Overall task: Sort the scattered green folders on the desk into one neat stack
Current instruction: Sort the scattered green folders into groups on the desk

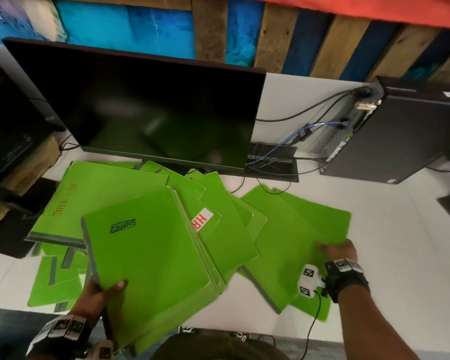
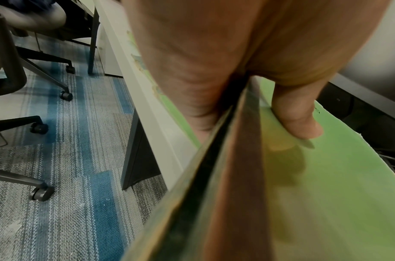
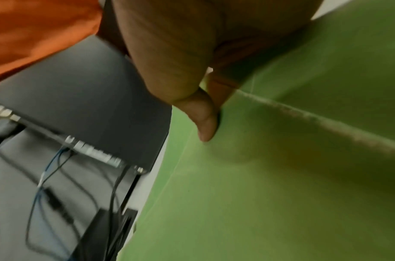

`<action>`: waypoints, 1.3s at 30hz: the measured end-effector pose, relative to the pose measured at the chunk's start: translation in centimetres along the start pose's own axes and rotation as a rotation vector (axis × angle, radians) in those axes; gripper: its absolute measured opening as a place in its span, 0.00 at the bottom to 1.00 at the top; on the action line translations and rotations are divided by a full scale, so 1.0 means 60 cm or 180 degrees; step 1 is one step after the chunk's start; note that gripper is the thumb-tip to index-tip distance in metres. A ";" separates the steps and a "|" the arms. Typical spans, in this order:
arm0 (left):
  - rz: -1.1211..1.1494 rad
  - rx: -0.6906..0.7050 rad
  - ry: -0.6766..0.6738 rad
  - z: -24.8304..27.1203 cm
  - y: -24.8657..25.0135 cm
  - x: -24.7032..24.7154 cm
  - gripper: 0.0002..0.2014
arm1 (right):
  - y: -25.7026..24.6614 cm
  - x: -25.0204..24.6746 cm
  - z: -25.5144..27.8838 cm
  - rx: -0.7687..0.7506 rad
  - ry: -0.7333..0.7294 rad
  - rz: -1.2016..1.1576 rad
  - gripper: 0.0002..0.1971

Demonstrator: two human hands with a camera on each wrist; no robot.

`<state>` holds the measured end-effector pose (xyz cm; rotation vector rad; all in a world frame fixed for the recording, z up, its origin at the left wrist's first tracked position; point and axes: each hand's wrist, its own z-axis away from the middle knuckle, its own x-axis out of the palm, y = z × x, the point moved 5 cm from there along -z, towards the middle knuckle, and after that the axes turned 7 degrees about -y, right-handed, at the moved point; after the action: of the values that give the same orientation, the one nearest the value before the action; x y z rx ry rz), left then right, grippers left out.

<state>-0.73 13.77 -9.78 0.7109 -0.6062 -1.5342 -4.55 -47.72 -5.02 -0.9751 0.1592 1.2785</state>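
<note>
Green folders lie scattered over the white desk (image 1: pixel 405 245). My left hand (image 1: pixel 103 292) grips the near left corner of a lifted, tilted bundle of green folders (image 1: pixel 151 255); its top folder bears a black scribble. In the left wrist view the thumb (image 2: pixel 296 120) lies on the bundle's top folder (image 2: pixel 337 185), and the fingers are underneath. My right hand (image 1: pixel 338 252) pinches the right edge of a green folder (image 1: pixel 291 235) lying on the right; its thumb (image 3: pixel 205 121) presses on that folder (image 3: pixel 270 185). Behind lie a folder marked "TASK" (image 1: pixel 102 193) and one labelled "HR" (image 1: pixel 202 219).
A dark monitor (image 1: pixel 146 107) stands behind the folders, and a black computer case (image 1: pixel 405 131) with cables (image 1: pixel 283 152) is at the back right. Cardboard boxes (image 1: pixel 31 165) sit at the left. More folders (image 1: pixel 55 281) lie near the front left edge. Office chairs (image 2: pixel 35 74) stand on the carpet.
</note>
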 end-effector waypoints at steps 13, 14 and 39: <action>0.0114 -0.0179 0.0198 0.000 -0.008 -0.002 0.14 | 0.029 -0.287 0.023 -0.0348 0.1849 -0.0521 0.24; 0.0176 -0.0252 0.0231 0.003 -0.006 0.000 0.14 | 0.005 -0.307 0.022 -0.0507 0.2035 -0.0490 0.22; -0.0173 -0.0578 0.1179 0.033 0.035 0.046 0.25 | -0.057 0.062 -0.042 -0.0650 -0.0477 0.2236 0.50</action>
<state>-0.89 10.75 -7.13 0.8496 -0.1695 -1.4377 0.60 -46.62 -6.98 -1.0300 0.2730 2.0372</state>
